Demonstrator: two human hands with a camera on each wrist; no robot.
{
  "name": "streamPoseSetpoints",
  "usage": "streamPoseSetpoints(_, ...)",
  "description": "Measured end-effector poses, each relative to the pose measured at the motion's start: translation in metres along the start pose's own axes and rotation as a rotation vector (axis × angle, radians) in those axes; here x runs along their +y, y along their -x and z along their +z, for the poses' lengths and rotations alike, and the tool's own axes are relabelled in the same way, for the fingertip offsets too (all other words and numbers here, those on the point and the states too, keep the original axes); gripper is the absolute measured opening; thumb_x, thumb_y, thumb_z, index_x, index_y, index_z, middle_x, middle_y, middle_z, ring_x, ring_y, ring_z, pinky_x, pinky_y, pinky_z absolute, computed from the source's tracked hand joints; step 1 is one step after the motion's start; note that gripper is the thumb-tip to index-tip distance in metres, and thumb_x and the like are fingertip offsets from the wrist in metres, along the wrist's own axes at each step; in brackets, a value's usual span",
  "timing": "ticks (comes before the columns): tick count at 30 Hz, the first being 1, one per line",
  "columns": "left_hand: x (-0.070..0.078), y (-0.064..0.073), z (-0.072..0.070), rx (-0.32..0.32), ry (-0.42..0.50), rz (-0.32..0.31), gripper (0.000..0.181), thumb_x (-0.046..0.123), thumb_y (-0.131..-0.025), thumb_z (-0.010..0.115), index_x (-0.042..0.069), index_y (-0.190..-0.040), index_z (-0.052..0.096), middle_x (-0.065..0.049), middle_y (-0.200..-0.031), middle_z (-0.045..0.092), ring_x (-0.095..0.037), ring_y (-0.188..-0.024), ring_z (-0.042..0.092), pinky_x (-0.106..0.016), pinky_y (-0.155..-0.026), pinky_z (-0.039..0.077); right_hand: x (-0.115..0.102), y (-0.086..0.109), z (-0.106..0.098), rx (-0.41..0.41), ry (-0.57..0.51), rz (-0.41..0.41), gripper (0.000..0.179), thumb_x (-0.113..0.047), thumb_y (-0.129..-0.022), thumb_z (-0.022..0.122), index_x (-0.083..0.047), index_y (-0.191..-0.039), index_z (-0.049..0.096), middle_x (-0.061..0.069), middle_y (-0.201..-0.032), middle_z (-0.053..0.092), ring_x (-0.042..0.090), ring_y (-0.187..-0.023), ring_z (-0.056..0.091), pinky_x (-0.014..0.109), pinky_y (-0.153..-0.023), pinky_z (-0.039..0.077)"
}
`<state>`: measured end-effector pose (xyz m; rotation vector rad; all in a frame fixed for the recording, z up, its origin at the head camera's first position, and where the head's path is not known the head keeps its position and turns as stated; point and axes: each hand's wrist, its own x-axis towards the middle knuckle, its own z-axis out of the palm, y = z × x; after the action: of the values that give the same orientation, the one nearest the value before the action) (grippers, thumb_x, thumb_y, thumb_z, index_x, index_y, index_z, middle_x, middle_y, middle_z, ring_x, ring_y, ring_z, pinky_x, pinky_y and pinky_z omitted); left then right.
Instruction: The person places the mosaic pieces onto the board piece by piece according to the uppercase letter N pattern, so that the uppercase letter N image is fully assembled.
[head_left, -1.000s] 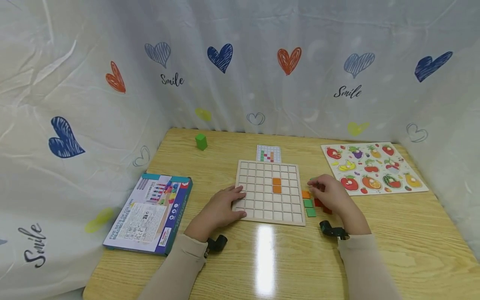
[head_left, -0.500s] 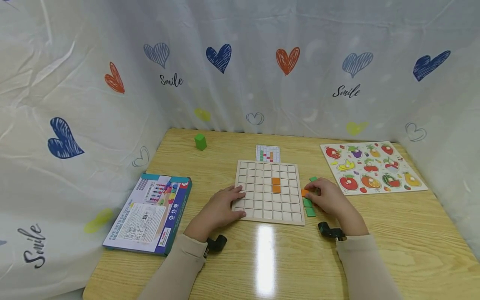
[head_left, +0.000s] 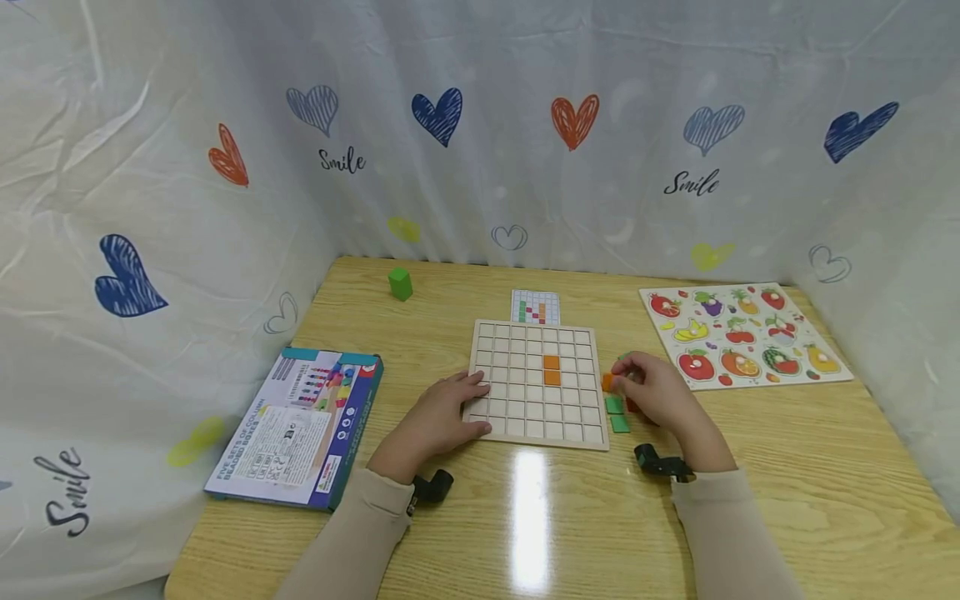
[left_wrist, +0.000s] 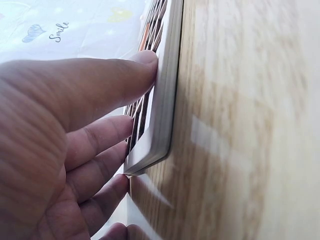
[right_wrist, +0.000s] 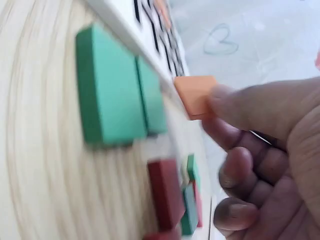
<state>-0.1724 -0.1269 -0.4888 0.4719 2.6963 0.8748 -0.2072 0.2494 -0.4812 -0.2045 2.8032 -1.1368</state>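
I judged that the step wanted a light pinch and a level carry: I had to lift the orange tile [head_left: 609, 382] off the table [head_left: 787, 483] without knocking the tiles beside it, keep it flat, and bring it square over an open cell so it would drop in rather than catch on the ribs. My right hand [head_left: 660, 393] sat just off the right edge of the grid board [head_left: 536, 385], its thumb and forefinger curled closed on that orange tile; the right wrist view showed the tile [right_wrist: 196, 95] raised clear of the wood, gripped at one edge, with my other fingers [right_wrist: 240, 170] loosely bent beneath it and holding nothing. Below and beside it lay two green tiles [right_wrist: 117, 97] touching one another next to the board's rim, and further along a small heap of red and green tiles [right_wrist: 175, 197]. My left hand [head_left: 442, 417] steadied the board at its near left corner: the thumb [left_wrist: 120, 80] pressed against the side edge, while the fingers [left_wrist: 100, 145] lay fairly straight and spread, reaching over the frame onto the cells. Two orange tiles [head_left: 552, 369] already sat in the grid, one above the other, right of centre. A pattern card [head_left: 536, 307] lay just beyond the board's far edge.
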Motion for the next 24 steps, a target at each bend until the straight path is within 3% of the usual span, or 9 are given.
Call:
streamPoseSetpoints(5, 0.0, 0.0, 0.0, -0.001, -0.002, -0.002, 0.064, 0.034, -0.099, 0.083, 0.018, -0.157, 0.061, 0.002, -0.174, 0.044, -0.03, -0.167, 0.031, -0.058, -0.134, 0.029, -0.017, -0.003, 0.014, 0.055, -0.08, -0.03, 0.016, -0.016, -0.108, 0.071, -0.007, -0.121, 0.072, 0.011, -0.097, 0.067, 0.023, -0.078, 0.056, 0.027, -0.062, 0.048)
streamPoseSetpoints(14, 0.001, 0.001, -0.001, -0.002, 0.005, -0.007, 0.064, 0.034, -0.099, 0.083, 0.017, -0.157, 0.062, 0.003, -0.174, 0.044, -0.03, -0.167, 0.03, -0.058, -0.134, 0.029, -0.046, -0.01, 0.058, -0.024, -0.121, -0.087, 0.008, -0.01, -0.104, 0.075, -0.009, -0.111, 0.074, 0.006, -0.092, 0.069, 0.02, -0.076, 0.055, 0.025, -0.063, 0.046)
streamPoseSetpoints(19, 0.001, 0.001, -0.001, -0.005, 0.007, -0.005, 0.064, 0.034, -0.099, 0.083, 0.018, -0.157, 0.061, 0.003, -0.174, 0.043, -0.03, -0.167, 0.03, -0.059, -0.133, 0.03, -0.046, -0.01, 0.064, -0.022, -0.106, -0.073, 0.007, -0.01, -0.103, 0.076, -0.011, -0.11, 0.075, 0.005, -0.092, 0.068, 0.019, -0.075, 0.054, 0.026, -0.065, 0.045)
streamPoseSetpoints(24, 0.0, 0.0, 0.0, -0.003, 0.001, -0.001, 0.065, 0.035, -0.099, 0.083, 0.018, -0.157, 0.062, 0.003, -0.174, 0.044, -0.03, -0.167, 0.03, -0.059, -0.133, 0.031, -0.045, -0.009, 0.062, -0.069, -0.087, -0.074, 0.006, -0.012, -0.104, 0.075, -0.012, -0.11, 0.077, 0.004, -0.094, 0.07, 0.018, -0.077, 0.055, 0.027, -0.068, 0.047)
